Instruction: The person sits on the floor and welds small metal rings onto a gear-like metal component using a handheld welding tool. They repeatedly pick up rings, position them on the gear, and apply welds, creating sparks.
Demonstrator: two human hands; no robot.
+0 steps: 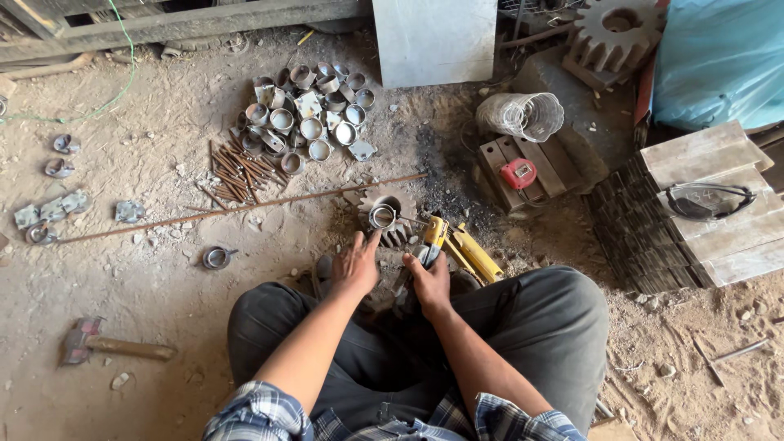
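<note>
I sit cross-legged on a dirt floor. My left hand (356, 264) reaches forward, its fingertips touching a short metal ring (382, 216) that rests on a rusty gear wheel (390, 206). My right hand (429, 279) grips the handle of a yellow electrode holder (435, 234), whose tip points toward the ring. Yellow insulated handles (474, 253) lie just to its right.
A pile of cut metal rings (310, 110) and short rods (241, 170) lies ahead. A long thin rod (237, 209) crosses the floor. A hammer (114, 345) lies left, a wire coil (521, 115) and red tape measure (518, 173) right, goggles (707, 201) on planks.
</note>
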